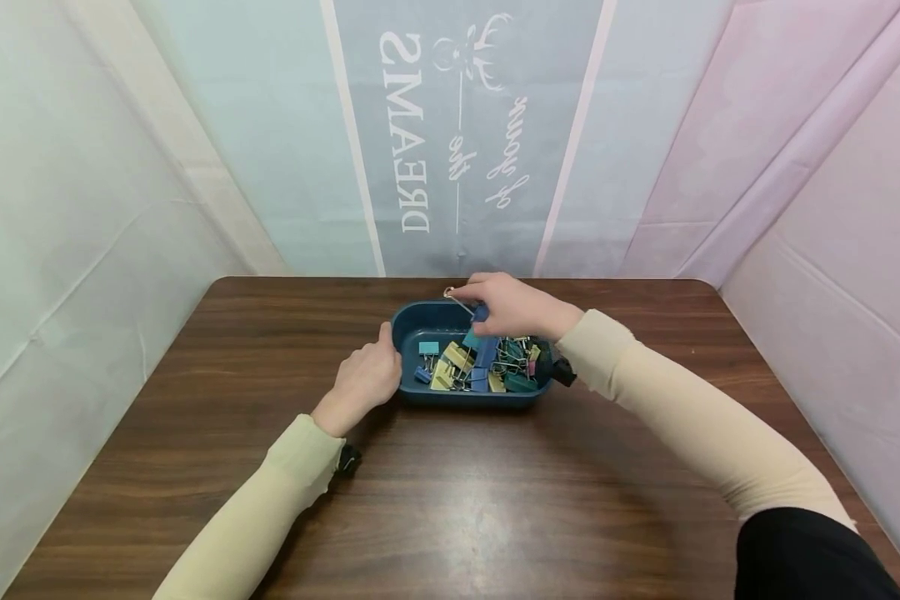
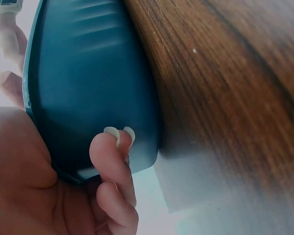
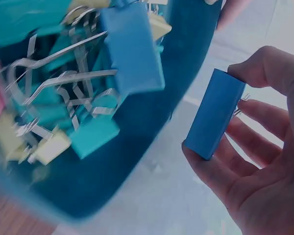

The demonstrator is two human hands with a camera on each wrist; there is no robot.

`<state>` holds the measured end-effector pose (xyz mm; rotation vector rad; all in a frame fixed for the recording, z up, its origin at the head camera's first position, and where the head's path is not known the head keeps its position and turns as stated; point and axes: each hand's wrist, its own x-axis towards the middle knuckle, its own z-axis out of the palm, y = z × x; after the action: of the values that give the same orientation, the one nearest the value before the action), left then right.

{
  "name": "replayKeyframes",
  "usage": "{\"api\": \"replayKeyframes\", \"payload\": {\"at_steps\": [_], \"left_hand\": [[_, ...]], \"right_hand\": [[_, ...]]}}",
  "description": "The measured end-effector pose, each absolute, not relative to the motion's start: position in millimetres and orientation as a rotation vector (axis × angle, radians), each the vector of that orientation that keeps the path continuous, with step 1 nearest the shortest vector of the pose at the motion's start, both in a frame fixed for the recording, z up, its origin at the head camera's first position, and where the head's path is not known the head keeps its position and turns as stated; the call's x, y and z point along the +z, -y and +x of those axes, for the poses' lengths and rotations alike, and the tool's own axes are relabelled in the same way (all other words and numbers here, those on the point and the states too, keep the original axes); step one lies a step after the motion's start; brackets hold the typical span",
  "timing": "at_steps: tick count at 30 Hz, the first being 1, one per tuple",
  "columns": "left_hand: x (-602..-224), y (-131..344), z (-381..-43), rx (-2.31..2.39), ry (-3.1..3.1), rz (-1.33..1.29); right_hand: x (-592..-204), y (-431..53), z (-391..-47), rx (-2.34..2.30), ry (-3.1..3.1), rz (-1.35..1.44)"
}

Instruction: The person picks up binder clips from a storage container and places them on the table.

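A dark teal plastic bin [image 1: 468,399] on the table holds several binder clips in blue, yellow and teal. My left hand [image 1: 367,372] grips the bin's left end; in the left wrist view its curled fingers [image 2: 112,159] lie against the outer wall. Over the far rim, my right hand [image 1: 516,305] pinches a large blue binder clip [image 3: 215,115] between thumb and fingers. The clip's wire handle shows past the fingers in the head view. Another big blue clip [image 3: 134,49] lies on the pile, beside a teal clip [image 3: 94,136].
The brown wood-grain table [image 1: 450,500] carries the bin near its far edge. Behind it hangs a printed cloth [image 1: 465,150], and pale sheets [image 1: 855,183] close off both sides. Clips crowd the bin's right half, with a small light-blue clip [image 1: 428,347] toward the left.
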<state>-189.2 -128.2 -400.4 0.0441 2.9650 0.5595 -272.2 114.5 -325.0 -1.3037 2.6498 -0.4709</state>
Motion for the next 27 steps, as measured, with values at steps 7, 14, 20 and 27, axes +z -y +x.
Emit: {"api": "replayKeyframes", "payload": {"at_steps": [7, 14, 20, 27], "left_hand": [[-402, 129, -188, 0.585, -2.978, 0.046], [-400, 128, -189, 0.586, -2.973, 0.033], [-400, 129, -189, 0.583, -2.974, 0.028], [-401, 129, -189, 0.58, -2.969, 0.032]], "right_hand": [[-322, -162, -270, -0.467, -2.751, -1.254], [-334, -222, -275, -0.495, -2.894, -1.031], [-358, -269, -277, -0.488, -2.863, -0.819], [-380, -310, -281, -0.503, -2.845, -0.653]]}}
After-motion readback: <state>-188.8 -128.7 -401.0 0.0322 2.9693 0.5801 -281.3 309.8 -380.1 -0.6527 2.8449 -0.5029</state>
